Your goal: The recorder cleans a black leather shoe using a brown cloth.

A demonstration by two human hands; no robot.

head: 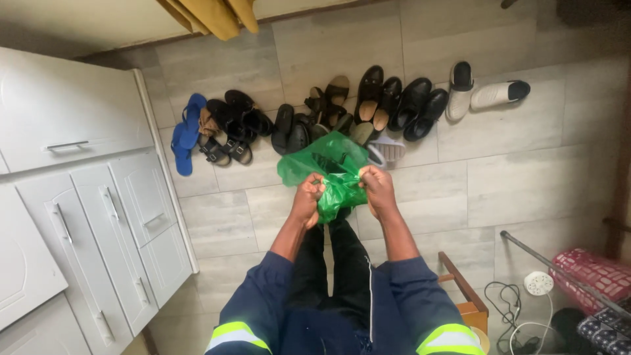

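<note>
The bag (pixel 328 172) hangs at the centre, over the tiled floor (pixel 526 164). The left hand (pixel 307 199) grips it on its left side, the right hand (pixel 378 189) on its right, both touching it. Beyond the bag, a row of shoes (pixel 368 105) lies along the floor. The cabinet (pixel 85 197) stands well left of the bag. A cable (pixel 509 309) lies on the floor, right of the bag and nearer the person.
</note>
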